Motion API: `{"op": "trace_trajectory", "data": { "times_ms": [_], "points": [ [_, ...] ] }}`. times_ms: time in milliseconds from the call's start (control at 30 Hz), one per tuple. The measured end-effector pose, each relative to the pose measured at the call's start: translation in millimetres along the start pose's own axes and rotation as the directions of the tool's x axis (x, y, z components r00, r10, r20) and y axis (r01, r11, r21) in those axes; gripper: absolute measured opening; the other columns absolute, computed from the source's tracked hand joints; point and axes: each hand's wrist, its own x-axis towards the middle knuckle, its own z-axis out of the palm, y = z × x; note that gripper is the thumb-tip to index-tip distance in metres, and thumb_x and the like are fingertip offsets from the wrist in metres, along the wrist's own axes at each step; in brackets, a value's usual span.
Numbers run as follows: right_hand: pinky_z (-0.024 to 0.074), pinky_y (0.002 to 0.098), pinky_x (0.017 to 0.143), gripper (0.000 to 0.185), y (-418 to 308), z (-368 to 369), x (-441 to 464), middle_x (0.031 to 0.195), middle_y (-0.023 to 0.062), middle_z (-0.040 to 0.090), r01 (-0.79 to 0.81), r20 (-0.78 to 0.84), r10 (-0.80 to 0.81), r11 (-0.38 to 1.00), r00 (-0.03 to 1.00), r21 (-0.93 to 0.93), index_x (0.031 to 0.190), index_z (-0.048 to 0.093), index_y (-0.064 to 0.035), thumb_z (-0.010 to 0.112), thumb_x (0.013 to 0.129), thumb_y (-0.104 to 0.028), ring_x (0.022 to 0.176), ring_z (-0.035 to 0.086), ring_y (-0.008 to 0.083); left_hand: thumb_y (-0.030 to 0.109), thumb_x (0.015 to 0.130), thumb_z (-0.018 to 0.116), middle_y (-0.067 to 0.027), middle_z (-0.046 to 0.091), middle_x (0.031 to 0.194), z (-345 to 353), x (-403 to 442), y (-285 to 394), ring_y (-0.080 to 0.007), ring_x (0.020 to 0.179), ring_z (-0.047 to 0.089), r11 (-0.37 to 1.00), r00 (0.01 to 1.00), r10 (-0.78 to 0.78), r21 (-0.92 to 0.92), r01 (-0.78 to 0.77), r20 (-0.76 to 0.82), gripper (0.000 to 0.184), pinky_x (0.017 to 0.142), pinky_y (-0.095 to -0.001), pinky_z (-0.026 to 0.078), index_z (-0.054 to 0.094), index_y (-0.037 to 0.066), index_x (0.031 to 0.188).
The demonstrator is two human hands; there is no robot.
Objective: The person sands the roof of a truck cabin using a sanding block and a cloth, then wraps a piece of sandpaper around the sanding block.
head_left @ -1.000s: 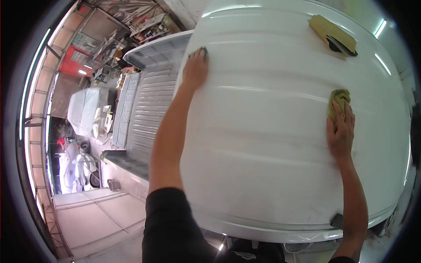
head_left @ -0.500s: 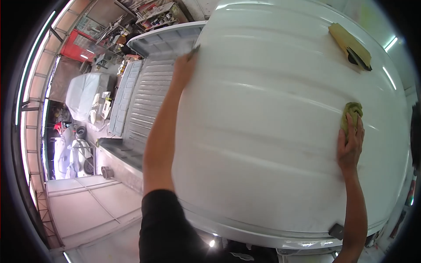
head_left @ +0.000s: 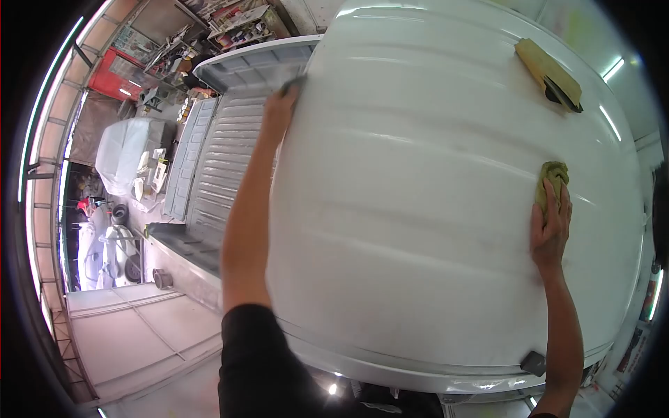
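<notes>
Under both arms spreads the white ribbed roof (head_left: pixel 418 244) of a pickup cab. At its left edge, beside the truck bed, my left hand (head_left: pixel 281 106) is closed on a small dark grey pad (head_left: pixel 293 84), pressed along the edge; its exact kind is blurred. Over on the right, my right hand (head_left: pixel 552 233) rests on the roof with its fingers over a crumpled green cloth (head_left: pixel 555 172). Farther up the roof lies a folded tan sheet (head_left: pixel 540 61) with a dark piece poking from its lower end. A small dark block (head_left: pixel 533 363) sits near the roof's lower edge, beside my right forearm.
The ribbed truck bed (head_left: pixel 237 139) lies left of the cab. Beyond it stand a plastic-covered vehicle (head_left: pixel 129 155), a white scooter (head_left: pixel 118 254) and cluttered shelves (head_left: pixel 240 28). A large pale panel (head_left: pixel 132 327) is at lower left.
My left hand and the grey pad have shifted slightly left and down along the roof edge. The whole view has drifted a little left. My right hand stays on the cloth.
</notes>
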Motion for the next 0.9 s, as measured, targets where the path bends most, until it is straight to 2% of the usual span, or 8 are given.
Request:
{"op": "trace_trajectory", "data": {
  "times_ms": [167,233,400,467,600,733,800,900],
  "points": [
    [0.0372,0.0499,0.117,0.051,-4.8,0.5,1.0,0.153,0.0231,0.045,-0.038,0.016,0.039,0.999,0.999,-0.016,0.148,0.054,-0.0106,0.057,0.097,-0.007,0.139,0.044,0.0448,0.034,0.104,0.055,-0.0214,0.071,0.089,-19.3,-53.1,3.9,-0.022,0.084,0.062,0.993,0.996,-0.089,-0.076,0.089,0.006,0.045,0.084,-0.0384,0.051,0.07,-0.007,0.116],
    [0.0375,0.0498,0.117,0.051,-5.7,4.6,1.9,0.154,0.0231,0.044,-0.031,0.015,0.031,1.0,0.999,-0.003,0.148,0.054,-0.0107,0.058,0.097,-0.007,0.139,0.044,0.0447,0.037,0.106,0.054,-0.0264,0.073,0.108,1.4,13.2,-6.6,-0.0349,0.099,0.07,0.988,0.994,-0.047,0.15,0.032,0.098,0.049,0.091,-0.0405,0.051,0.065,-0.009,0.121],
    [0.0373,0.0498,0.117,0.051,1.2,2.9,-1.6,0.155,0.0233,0.043,-0.002,-0.008,0.002,1.0,1.0,0.001,0.147,0.054,-0.0103,0.058,0.096,-0.008,0.141,0.043,0.0443,0.033,0.105,0.051,-0.0293,0.072,0.1,58.4,87.7,-15.4,-0.0477,0.098,0.069,0.888,0.959,0.273,0.364,-0.28,0.07,0.043,0.088,-0.0505,0.052,0.065,-0.002,0.125],
    [0.0368,0.05,0.117,0.051,-1.7,1.8,-1.9,0.155,0.0236,0.043,-0.016,0.004,0.016,1.0,1.0,0.002,0.147,0.054,-0.0102,0.058,0.096,-0.008,0.141,0.043,0.0445,0.028,0.105,0.049,-0.0294,0.068,0.12,30.9,24.5,13.2,-0.0488,0.117,0.062,0.888,0.989,0.058,0.444,-0.114,0.139,0.042,0.097,-0.0521,0.05,0.059,0.003,0.138],
    [0.0362,0.0502,0.118,0.052,-0.4,-0.4,-0.1,0.155,0.024,0.043,-0.015,0.005,0.015,1.0,1.0,0.004,0.147,0.054,-0.0101,0.059,0.096,-0.008,0.14,0.043,0.0452,0.022,0.106,0.048,-0.0244,0.049,0.151,-25.2,-105.0,0.1,-0.0436,0.132,0.054,0.908,0.952,0.242,0.302,-0.29,0.186,0.048,0.11,-0.0456,0.044,0.049,0.008,0.152],
    [0.0363,0.0507,0.118,0.051,-2.5,-1.3,0.3,0.154,0.0243,0.043,-0.023,0.012,0.023,1.0,1.0,-0.006,0.147,0.054,-0.0091,0.059,0.096,-0.008,0.14,0.043,0.0458,0.022,0.105,0.046,-0.0224,0.053,0.149,17.1,-21.6,27.8,-0.0442,0.127,0.058,0.855,0.965,0.193,0.451,-0.255,0.18,0.047,0.107,-0.0481,0.047,0.05,0.003,0.148],
    [0.0363,0.0511,0.117,0.051,-1.8,-2.0,1.3,0.154,0.0245,0.044,-0.012,0.007,0.012,1.0,1.0,-0.004,0.146,0.054,-0.0085,0.06,0.096,-0.008,0.14,0.043,0.0461,0.022,0.105,0.046,-0.0234,0.056,0.146,45.1,47.7,40.2,-0.0458,0.123,0.059,0.806,0.979,0.002,0.579,-0.121,0.202,0.045,0.104,-0.0501,0.049,0.052,0.0,0.143],
    [0.0366,0.0515,0.117,0.05,0.4,-1.9,-1.8,0.153,0.0248,0.045,-0.002,-0.016,0.002,1.0,1.0,-0.008,0.145,0.055,-0.0079,0.061,0.096,-0.008,0.14,0.042,0.0466,0.022,0.104,0.046,-0.0234,0.056,0.145,56.6,46.0,62.8,-0.0452,0.127,0.057,0.761,0.978,-0.084,0.646,-0.06,0.19,0.044,0.108,-0.0483,0.046,0.054,-0.001,0.141]
  ]
}}
